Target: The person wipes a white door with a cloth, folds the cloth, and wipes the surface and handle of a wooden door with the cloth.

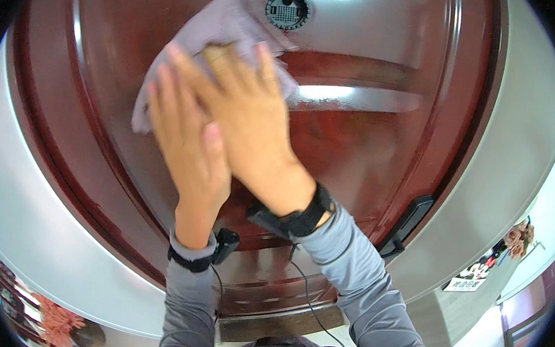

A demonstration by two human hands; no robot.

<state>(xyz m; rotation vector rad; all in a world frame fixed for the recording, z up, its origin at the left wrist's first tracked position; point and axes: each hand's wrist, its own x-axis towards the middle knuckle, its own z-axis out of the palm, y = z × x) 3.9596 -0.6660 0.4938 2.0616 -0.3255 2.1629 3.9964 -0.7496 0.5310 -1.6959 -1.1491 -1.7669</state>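
Before me stands a glossy dark-red wooden door with moulded panels. A light purple cloth lies spread against its upper left part. My right hand presses on the cloth with its fingers spread, a little blurred. My left hand is beside it, slightly lower and to the left, its fingertips at the cloth's lower left edge and its thumb against the right hand. Both wrists carry black straps with small black devices and thin cables. A round black-and-grey emblem is on the door, just right of the cloth's top.
A black door handle sticks out at the lower right. Grey walls flank the door frame. At the far right, a counter bears dried flowers and a small sign. Orange flowers stand at the lower left.
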